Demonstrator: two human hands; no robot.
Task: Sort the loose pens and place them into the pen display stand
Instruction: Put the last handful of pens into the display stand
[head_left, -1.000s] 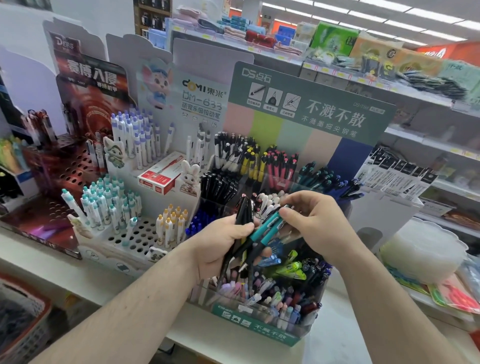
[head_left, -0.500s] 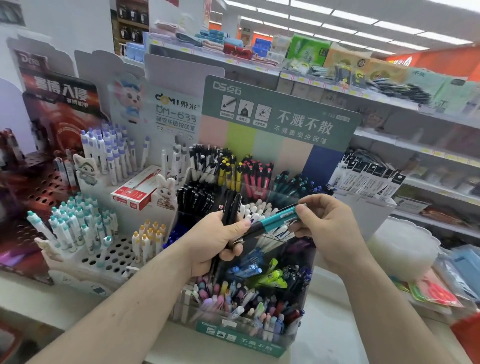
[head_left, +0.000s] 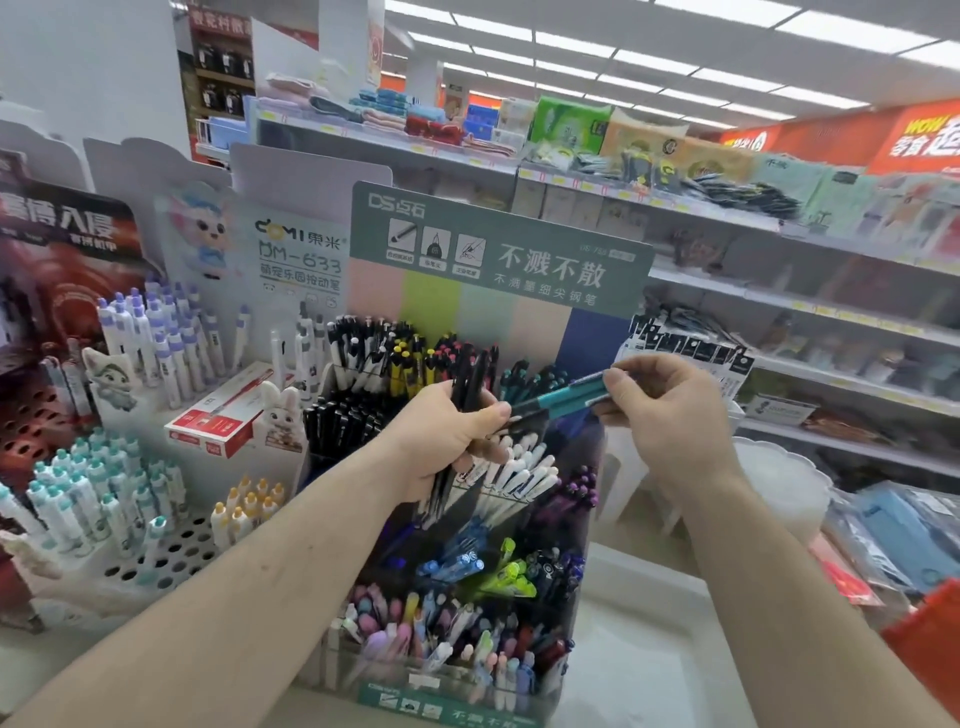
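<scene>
Now teal pen (head_left: 561, 402) btwn right-hand fingers (head_left: 618, 382).

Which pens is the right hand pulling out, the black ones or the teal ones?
The teal pens. The right hand pinches their end, while the black pens sit bunched in the left hand.

The scene is bright and evenly lit from rows of long white ceiling light panels (head_left: 649, 57) overhead, which blow out to pure white. Shadows are soft and faint; a weak one lies under the forearms on the pale counter surface (head_left: 639, 649). The wide lens bends straight lines, so the grey metal store shelves (head_left: 779, 291) curve and tilt toward the right edge. Motion blur smears the far goods and the left and right borders. The green cardboard header sign (head_left: 498, 244) in the centre reads fairly sharp.
</scene>
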